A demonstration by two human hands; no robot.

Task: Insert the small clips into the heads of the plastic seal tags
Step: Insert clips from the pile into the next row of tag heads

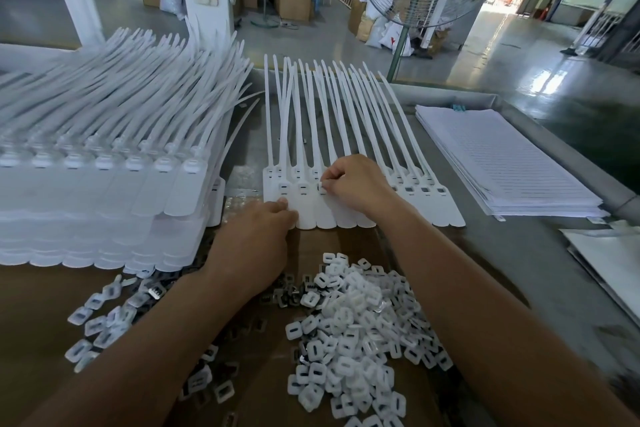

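R hand [353,184] at 12 o'clock, grip narrow: thumb & forefinger pinch one small white square plastic clip [322,188] at the head of the 3rd tag from the left in a flat row of white plastic seal tags [325,215] on the grey desk [519,253]. The hand hides the row's middle heads. 3 heads show at left, incl. this one, and approx 4 at right. Straps overlap, so no sure total.

L hand [256,239] is at the row's near-left corner, fingertips on the tags' flat ends. It's seen from the back, so can't tell if its grip pinches or only presses.

At 6 o'clock: loose pile of white clips [349,329], some w/ shiny metal, on a brown cardboard sheet [41,322]. Too many to count; some lie under the forearms, the bottom ones are cut off.

At 9 o'clock: blurred tall stack of same tags [104,191], cut off at left.

At 2 o'clock: 1 stack of lined paper sheets [512,163].
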